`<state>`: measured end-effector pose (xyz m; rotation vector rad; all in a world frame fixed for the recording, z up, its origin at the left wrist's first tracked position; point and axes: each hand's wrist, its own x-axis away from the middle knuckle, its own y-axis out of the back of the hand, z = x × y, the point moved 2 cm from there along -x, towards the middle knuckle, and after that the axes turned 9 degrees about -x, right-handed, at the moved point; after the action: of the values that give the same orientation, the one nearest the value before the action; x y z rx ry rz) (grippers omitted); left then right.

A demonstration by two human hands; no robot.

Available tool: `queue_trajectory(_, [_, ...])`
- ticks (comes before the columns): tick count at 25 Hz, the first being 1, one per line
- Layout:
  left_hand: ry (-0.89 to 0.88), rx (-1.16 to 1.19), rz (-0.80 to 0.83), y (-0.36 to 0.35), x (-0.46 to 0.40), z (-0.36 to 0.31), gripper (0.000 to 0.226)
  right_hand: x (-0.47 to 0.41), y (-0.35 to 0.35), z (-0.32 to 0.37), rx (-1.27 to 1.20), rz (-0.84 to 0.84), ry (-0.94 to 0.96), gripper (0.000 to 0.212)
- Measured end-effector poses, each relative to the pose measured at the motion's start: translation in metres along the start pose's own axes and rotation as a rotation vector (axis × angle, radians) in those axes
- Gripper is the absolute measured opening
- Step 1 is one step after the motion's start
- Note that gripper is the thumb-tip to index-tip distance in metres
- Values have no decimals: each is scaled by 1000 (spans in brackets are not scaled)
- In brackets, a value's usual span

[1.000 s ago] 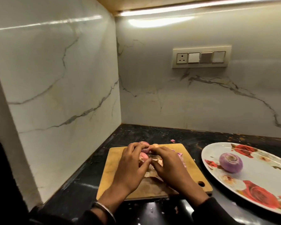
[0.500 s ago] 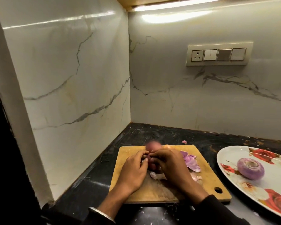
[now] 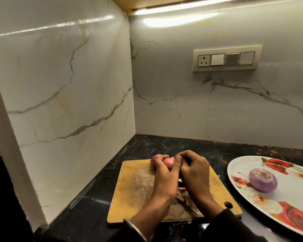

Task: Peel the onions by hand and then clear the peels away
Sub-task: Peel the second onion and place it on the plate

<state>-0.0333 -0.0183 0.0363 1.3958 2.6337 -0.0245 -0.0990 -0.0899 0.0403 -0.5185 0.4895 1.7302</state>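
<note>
Low in the centre of the frame, over the far end of the wooden cutting board (image 3: pixel 135 189), the left hand (image 3: pixel 164 180) cups an unpeeled reddish onion (image 3: pixel 168 163), fingers curled round it. The right hand (image 3: pixel 194 173) is pressed against it from the right, fingertips bunched and curled at the top of the bulb; they seem to pinch a bit of skin, though the skin itself is hidden behind the knuckles. A second reddish onion (image 3: pixel 155 160) peeks out just left of the held one, resting on the board.

The onion should be firm and light, easy to hold in 1 palm, but its outer skin is dry, papery and brittle: it will likely tear into scraps rather than come off whole. The best purchase looks to be at the cut or root end, where an edge can be lifted with a nail. Once bare, the bulb may turn slick (the peeled one shows a smooth sheen).

Loose peels (image 3: pixel 187 201) lie on the board under the right wrist, to be gathered later. At the right edge of the frame a floral plate (image 3: pixel 287 203) holds 1 peeled purple onion (image 3: pixel 263 180). A switch panel (image 3: pixel 226 57) sits on the marble wall in the upper right. Nothing blocks the hands; the plate rim lies close to the board.
</note>
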Motion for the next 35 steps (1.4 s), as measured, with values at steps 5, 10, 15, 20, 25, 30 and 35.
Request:
queue_trajectory(5, [-90,-50,52,-6,-9,-2,22,-6,10,-7,-185,-116,-153,34])
queue_trajectory(10, [28,7,197,7,-24,5,29,-8,10,-16,-273,-88,-274,27])
queue_trajectory(15, [90,161,332,15,-28,13,25,-7,13,-20,-228,-15,-248,24])
queue_trajectory(20, [64,198,408,18,-30,18,27,-5,15,-26,-243,-17,-247,21])
queue_trajectory(25, [16,224,432,26,-33,16,36,-4,14,-21,-368,-40,-267,20])
queue_trajectory(30, [12,274,442,29,-36,15,42,-1,11,-22,-523,-56,-341,16])
queue_trajectory(35, [24,234,374,30,-41,18,30,-1,10,-22,-459,24,-293,13])
